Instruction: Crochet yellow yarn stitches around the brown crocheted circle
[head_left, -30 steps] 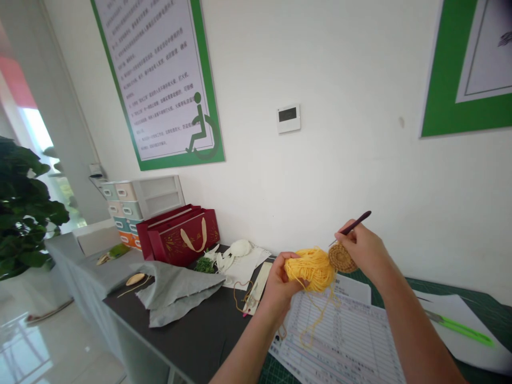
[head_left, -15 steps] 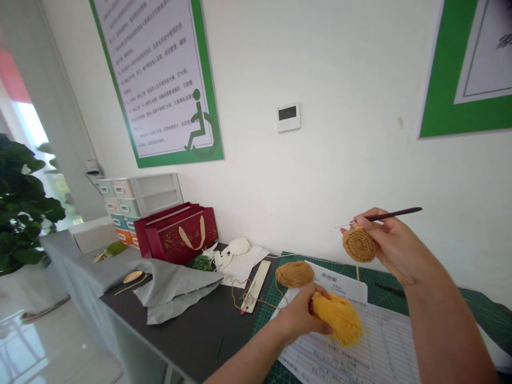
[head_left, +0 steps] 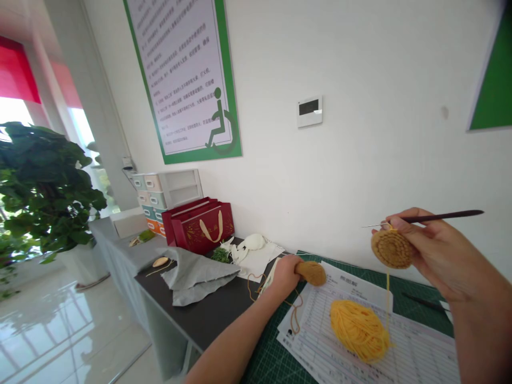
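Observation:
At the right, my right hand [head_left: 424, 240] is closed on a crochet hook [head_left: 444, 216] with a dark handle and on a round brown crocheted piece [head_left: 391, 249]. A yellow strand hangs from that piece toward the yellow yarn ball [head_left: 360, 329], which lies on printed sheets [head_left: 320, 333]. Farther back, my left hand [head_left: 286, 274] grips one end of a brown yarn ball [head_left: 314, 273]. Its fingertips are partly hidden behind the ball and the hand itself. A loose brown strand [head_left: 296, 314] trails below it.
A green cutting mat [head_left: 264, 354] lies under the papers. Grey cloth [head_left: 196, 274], red gift bags [head_left: 200, 226] and white crocheted pieces [head_left: 252, 244] sit at the left and back. Small drawers [head_left: 150, 200] stand against the wall. A dark slim tool [head_left: 424, 301] lies near my right forearm.
My left hand has let go of the yellow yarn ball on the papers and moved back to the brown one. The view has turned left; my right hand still holds the hook and piece.

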### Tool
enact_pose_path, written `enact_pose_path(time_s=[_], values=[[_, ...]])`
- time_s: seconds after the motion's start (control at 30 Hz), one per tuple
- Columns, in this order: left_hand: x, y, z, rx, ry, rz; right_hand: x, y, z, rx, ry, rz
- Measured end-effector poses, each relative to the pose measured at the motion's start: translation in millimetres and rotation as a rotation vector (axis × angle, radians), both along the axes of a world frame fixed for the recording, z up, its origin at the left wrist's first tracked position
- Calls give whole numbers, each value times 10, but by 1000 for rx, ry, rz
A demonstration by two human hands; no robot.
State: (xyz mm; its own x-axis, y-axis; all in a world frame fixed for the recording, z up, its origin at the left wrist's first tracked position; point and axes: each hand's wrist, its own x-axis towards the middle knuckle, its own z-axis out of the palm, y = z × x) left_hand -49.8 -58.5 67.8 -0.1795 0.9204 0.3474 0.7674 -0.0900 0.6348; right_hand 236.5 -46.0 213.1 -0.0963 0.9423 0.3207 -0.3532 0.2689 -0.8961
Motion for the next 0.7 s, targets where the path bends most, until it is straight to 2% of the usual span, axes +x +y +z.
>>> enact_pose_path(time_s=[0.07, 0.13, 0.2, 0.27, 0.37, 0.53, 0.7], values=[[-171, -67, 110, 86, -40, 124, 20, 9, -4, 7, 1, -20], [-436, -160, 290, 155, -87, 242, 36, 19, -11, 14, 1, -40], [-744, -266, 463, 189, -112, 338, 45, 22, -15, 17, -4, -50], [-1016, -382, 552, 181, -104, 414, 48, 17, -18, 19, -11, -50], [-1249, -563, 481, 84, -40, 458, 54, 10, -26, 29, -14, -46], [-1393, -881, 195, -119, 77, 387, 81, 55, -65, 32, -29, -48], [-1730, -1277, 126, -231, 238, 557, 71, 97, -94, 21, -33, -58]])
